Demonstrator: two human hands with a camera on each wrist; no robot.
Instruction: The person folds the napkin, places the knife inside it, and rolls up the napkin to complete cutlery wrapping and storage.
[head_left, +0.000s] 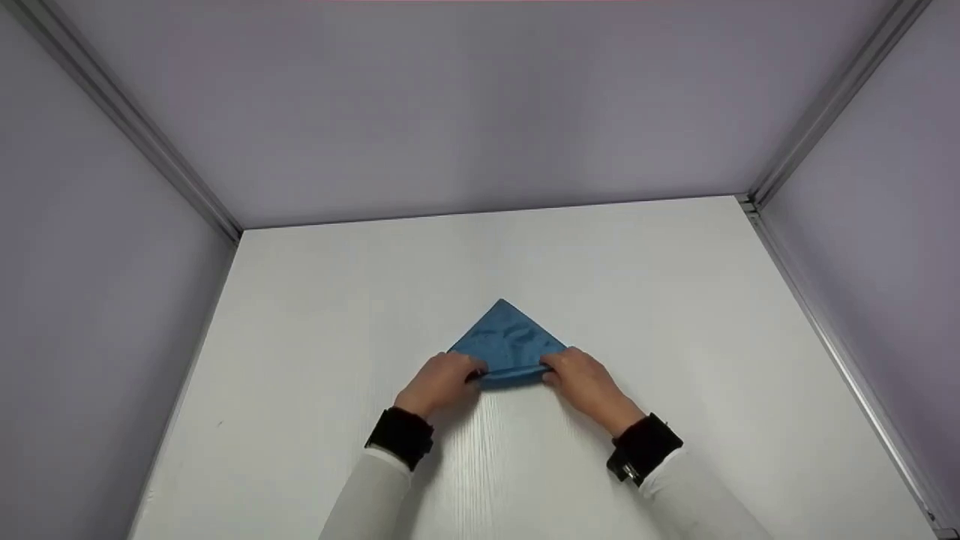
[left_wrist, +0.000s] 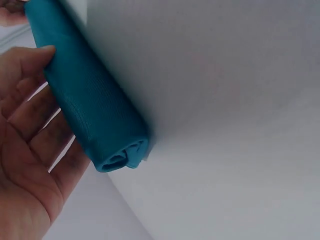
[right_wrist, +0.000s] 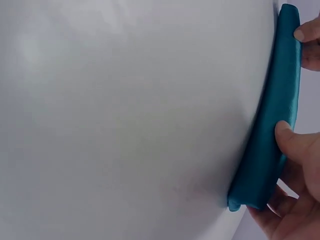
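My head camera looks forward and down from well above, taking in the whole tabletop, both walls and my two arms. Each wrist camera sits very close, skimming along the tabletop beside my fingers. All three views share the rolled edge of the blue cloth.

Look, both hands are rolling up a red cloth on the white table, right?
Not red. The cloth is blue, as the head view shows. The left hand and right hand do grip its rolled edge on the white table.
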